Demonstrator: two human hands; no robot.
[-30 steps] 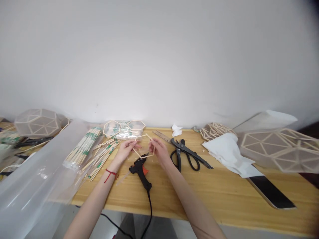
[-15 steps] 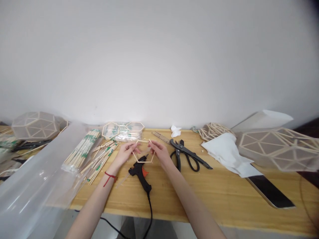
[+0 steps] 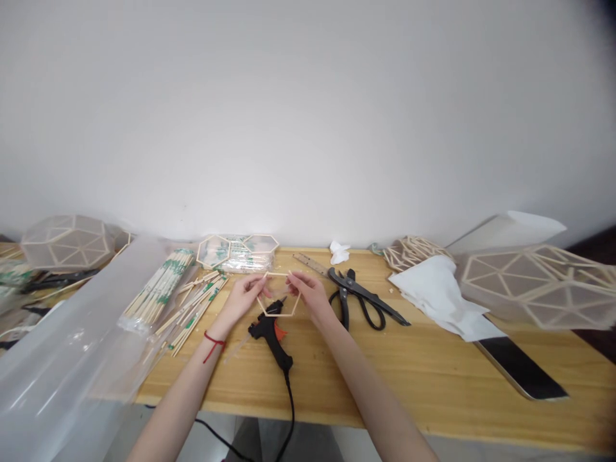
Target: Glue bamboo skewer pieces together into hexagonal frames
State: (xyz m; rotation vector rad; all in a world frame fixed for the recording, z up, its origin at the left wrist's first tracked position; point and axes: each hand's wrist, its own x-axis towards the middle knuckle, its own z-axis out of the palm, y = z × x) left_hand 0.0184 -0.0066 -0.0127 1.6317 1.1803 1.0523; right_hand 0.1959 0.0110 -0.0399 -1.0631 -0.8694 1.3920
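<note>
Between my hands is a hexagonal frame [image 3: 280, 315] of thin wooden sticks, held up above the table. My left hand [image 3: 244, 294] pinches its upper left corner, and my right hand [image 3: 307, 292] pinches the upper right corner. Just beneath the frame lies a black hot glue gun [image 3: 272, 337] with an orange trigger, its nozzle pointing away from me and its cord running off the front edge. Right of my right hand rest black-handled shears [image 3: 363, 298]. Behind my hands, joined stick hexagons [image 3: 214, 253] lean on a plastic-wrapped pack of chopsticks [image 3: 248, 260].
Loose chopsticks [image 3: 195, 311] and a wrapped bundle [image 3: 161, 289] lie to the left, beside clear plastic sheeting [image 3: 72, 346]. A ruler [image 3: 310, 263] and crumpled tissue [image 3: 339, 252] are at the back. On the right are white paper [image 3: 440, 295], a phone [image 3: 522, 367] and a covered stick structure [image 3: 534, 289].
Both hands keep their pinch on the hexagonal frame. Its lower edge sits very slightly lower than before; the rest looks the same.
</note>
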